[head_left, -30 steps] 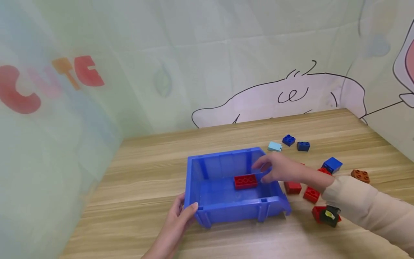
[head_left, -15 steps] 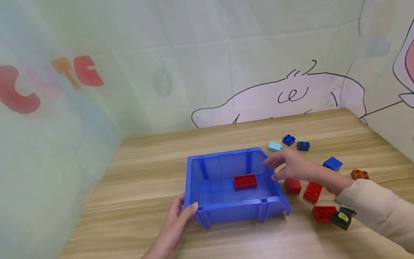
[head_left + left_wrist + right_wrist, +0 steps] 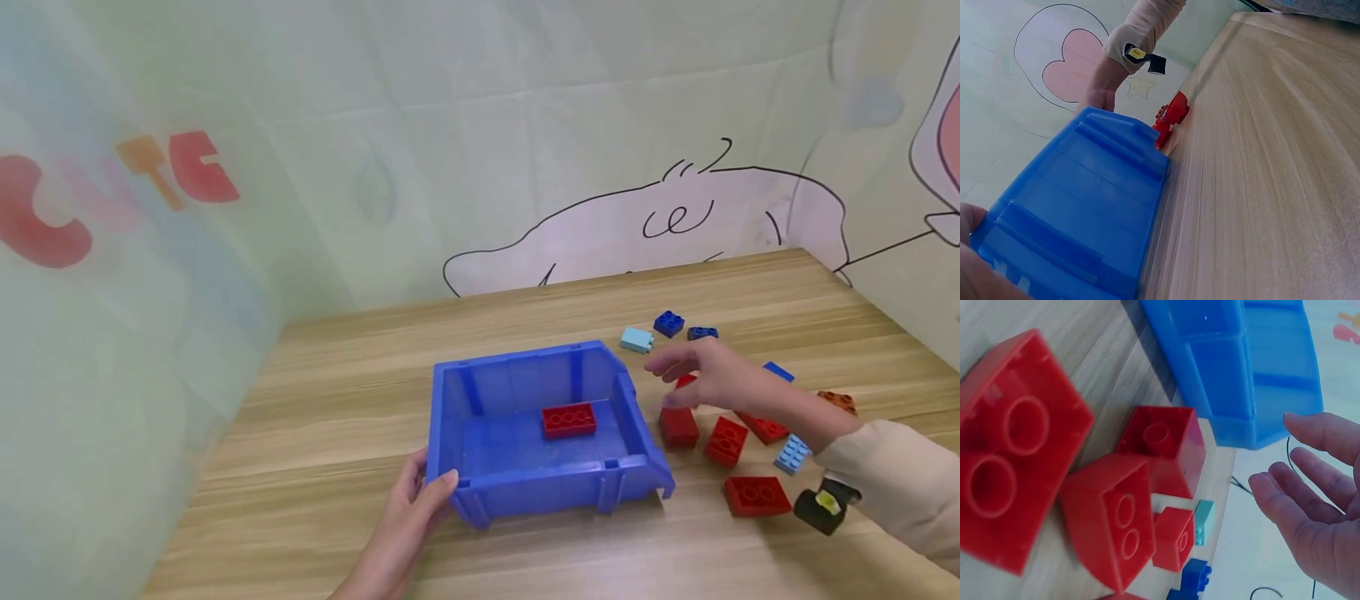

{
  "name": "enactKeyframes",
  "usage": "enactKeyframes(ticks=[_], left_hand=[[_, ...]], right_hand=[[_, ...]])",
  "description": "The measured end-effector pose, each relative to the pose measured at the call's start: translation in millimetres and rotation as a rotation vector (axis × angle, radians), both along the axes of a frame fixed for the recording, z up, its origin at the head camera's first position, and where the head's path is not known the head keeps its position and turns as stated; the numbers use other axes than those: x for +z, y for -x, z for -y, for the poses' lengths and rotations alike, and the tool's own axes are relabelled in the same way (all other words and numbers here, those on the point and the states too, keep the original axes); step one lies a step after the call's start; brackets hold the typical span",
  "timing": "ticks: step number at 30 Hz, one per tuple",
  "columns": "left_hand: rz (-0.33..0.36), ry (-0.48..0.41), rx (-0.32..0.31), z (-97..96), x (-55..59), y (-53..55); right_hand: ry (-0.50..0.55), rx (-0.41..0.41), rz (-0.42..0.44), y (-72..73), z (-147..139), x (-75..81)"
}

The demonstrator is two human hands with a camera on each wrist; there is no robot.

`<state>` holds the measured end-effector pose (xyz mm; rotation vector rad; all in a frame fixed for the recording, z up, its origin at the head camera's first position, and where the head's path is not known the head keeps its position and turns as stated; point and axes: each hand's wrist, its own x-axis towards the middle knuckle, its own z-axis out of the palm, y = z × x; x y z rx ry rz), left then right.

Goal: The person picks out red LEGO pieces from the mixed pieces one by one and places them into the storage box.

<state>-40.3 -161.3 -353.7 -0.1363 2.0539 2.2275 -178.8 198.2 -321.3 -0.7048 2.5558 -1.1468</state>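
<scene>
A blue plastic bin [image 3: 540,493] stands on the wooden table with one red building block [image 3: 568,422] lying inside. My left hand [image 3: 405,517] grips the bin's near left corner, thumb over the rim. Just right of the bin, my right hand [image 3: 708,375] hovers with loosely bent fingers and holds nothing. Below it are a red block [image 3: 679,428] close to the bin's side and another [image 3: 726,442] to its right. In the right wrist view, the right hand's fingers [image 3: 1282,500] are apart, with the bin's end wall [image 3: 1222,381] beyond.
A red block [image 3: 757,497] lies nearest, with a light blue block [image 3: 792,455] behind it. An orange block [image 3: 837,402] sits further right. Toward the back are a pale blue block [image 3: 637,339] and a dark blue one [image 3: 669,323]. A printed cloth wall [image 3: 375,167] borders the table.
My right hand has drawn back to the right, from over the bin's interior to above the loose red blocks. The left hand, bin and the block inside stay in place.
</scene>
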Motion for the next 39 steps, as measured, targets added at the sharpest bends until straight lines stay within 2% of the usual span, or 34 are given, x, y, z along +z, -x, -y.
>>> enactKeyframes(ticks=[11,16,22,33,39], left_hand=[[0.007,-0.008,-0.008,1.2,1.7,0.3],[0.011,-0.018,-0.010,1.8,1.9,0.7],[0.002,-0.026,-0.007,1.6,1.1,0.0],[0.002,-0.020,-0.009,2.3,1.9,0.7],[-0.009,-0.042,-0.014,2.6,0.9,1.1]], right_hand=[[-0.047,-0.056,0.034,-3.0,-18.8,-9.1],[-0.016,-0.062,0.035,-4.4,-26.2,-18.2],[0.046,-0.061,0.098,-5.4,-34.2,-31.0],[0.035,-0.092,0.158,-8.3,-33.6,-41.8],[0.035,-0.065,0.184,-8.0,-30.9,-41.5]])
